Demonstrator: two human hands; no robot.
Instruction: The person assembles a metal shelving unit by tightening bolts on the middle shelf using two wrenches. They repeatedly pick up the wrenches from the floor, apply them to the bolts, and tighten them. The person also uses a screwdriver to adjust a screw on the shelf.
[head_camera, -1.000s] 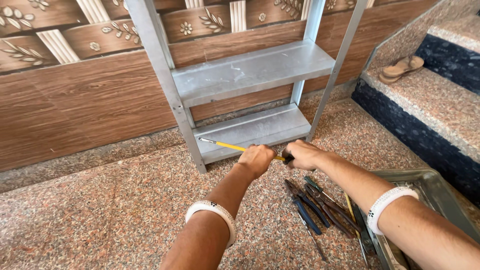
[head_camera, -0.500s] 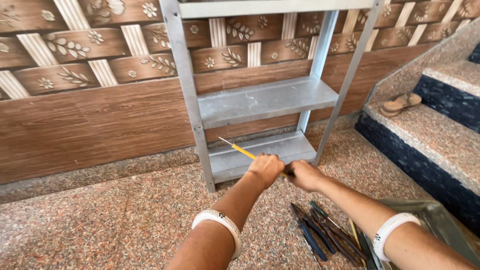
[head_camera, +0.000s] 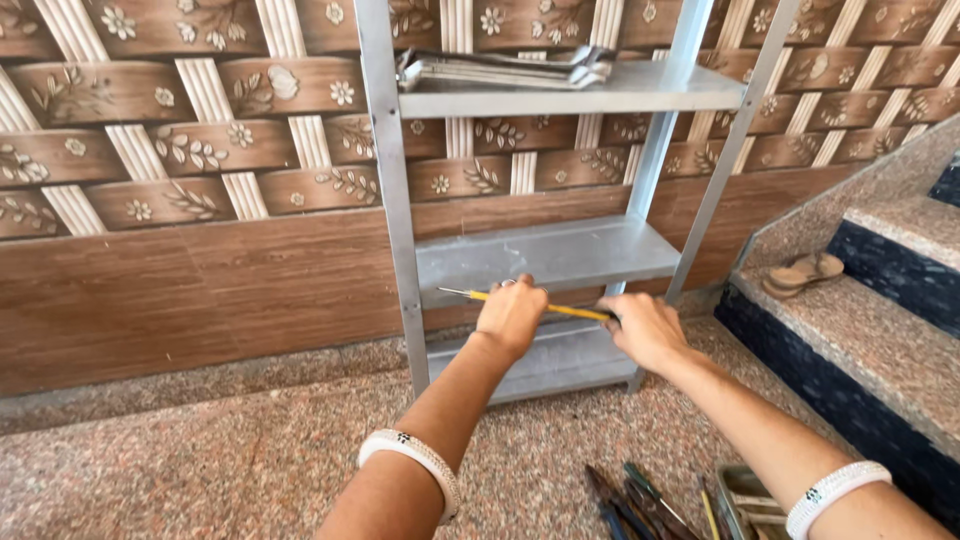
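1. Thing in hand: long screwdriver (head_camera: 545, 305), thin yellow shaft with a bare metal tip pointing left. The handle end is dark, mostly hidden in the right hand.
2. Location: held roughly level, in front of the middle shelf (head_camera: 545, 255) of the grey metal rack (head_camera: 392, 200), tip just short of the left front upright. Whether the tip touches the rack: cannot tell.
3. Left hand (head_camera: 510, 315): fingers curled around the mid-shaft, closed on it, steadying.
4. Right hand (head_camera: 645, 330): fingers wrapped on the handle end, closed. Exact grip is hidden behind the hand.
5. Handling, my read: light, stiff, won't flex much despite its length. The smooth shaft is likely slippery, so the handle is the place to apply torque; the shaft grip only guides. A long lever means the tip wanders easily, so a support hand nearer the tip helps.
6. Not fragile. The tip could scratch the rack's sheet metal.
7. Nearby: pliers and other hand tools (head_camera: 640, 500) lie on the speckled stone floor (head_camera: 200, 460) beside a metal tray (head_camera: 750, 495), low right. Flat metal pieces (head_camera: 500, 68) sit on the upper shelf. Sandal (head_camera: 800, 272) on the stair step, well apart.
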